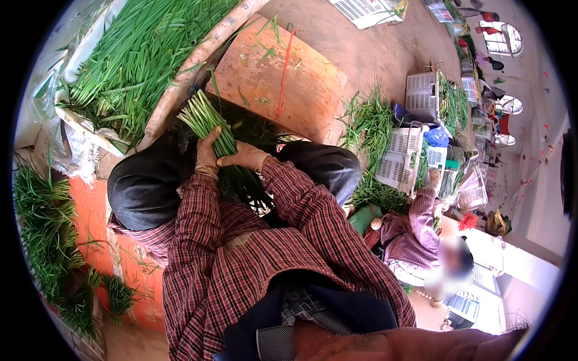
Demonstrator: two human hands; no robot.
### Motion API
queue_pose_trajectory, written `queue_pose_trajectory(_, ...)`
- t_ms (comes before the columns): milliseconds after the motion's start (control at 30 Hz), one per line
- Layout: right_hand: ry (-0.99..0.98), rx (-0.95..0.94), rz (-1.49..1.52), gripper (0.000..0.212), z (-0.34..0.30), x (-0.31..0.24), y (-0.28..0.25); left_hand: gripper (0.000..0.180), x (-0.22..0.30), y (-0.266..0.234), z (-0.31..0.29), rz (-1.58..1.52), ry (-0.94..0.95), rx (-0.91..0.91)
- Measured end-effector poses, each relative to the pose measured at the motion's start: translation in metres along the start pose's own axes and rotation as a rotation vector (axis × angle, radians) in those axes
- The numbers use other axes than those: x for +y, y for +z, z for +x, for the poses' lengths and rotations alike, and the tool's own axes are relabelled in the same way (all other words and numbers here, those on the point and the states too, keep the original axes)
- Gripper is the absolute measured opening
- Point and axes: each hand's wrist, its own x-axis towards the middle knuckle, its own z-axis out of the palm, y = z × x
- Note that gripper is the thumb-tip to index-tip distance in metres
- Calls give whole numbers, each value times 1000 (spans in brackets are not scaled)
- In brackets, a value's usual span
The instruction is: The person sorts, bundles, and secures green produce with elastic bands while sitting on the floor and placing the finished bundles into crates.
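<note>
A thick bundle of garlic chives (208, 117) is held above my lap, its pale cut ends pointing up and away to the left. My left hand (208, 153) is closed around the left side of the stalks. Against the right side presses my right hand (245, 156), with its fingers wrapped round the bundle. The dark green leaves (244, 188) hang down below both hands toward my checked shirt. Both hands seem to wear thin gloves. Part of the fingers is hidden behind the stalks.
Loose chives (150, 54) fill a wood-edged bed at the far left. Ahead lies a wooden board (277, 78) with a red strip (285, 72) across it. More chives (45, 240) lie at left. White crates (400, 153) stand at right, near another person's sleeve (421, 225).
</note>
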Motion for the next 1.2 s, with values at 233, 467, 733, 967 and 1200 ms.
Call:
queue_pose_trajectory(233, -294, 82, 178, 86, -57, -39, 16, 61, 54, 63, -20, 34, 178, -301)
queue_pose_trajectory(467, -112, 218, 361, 45, -44, -18, 30, 51, 43, 64, 7, 443, -125, -99)
queue_pose_trajectory(733, 122, 650, -357, 49, -39, -24, 34, 64, 3, 39, -39, 555, -61, -84)
queue_pose_trajectory(967, -127, 641, -964, 61, -91, -69, 55, 44, 26, 52, -51, 262, 46, -199)
queue_pose_trajectory(1200, -521, 610, -328, 31, -142, -85, 12, 50, 58, 53, -67, 368, 135, -410)
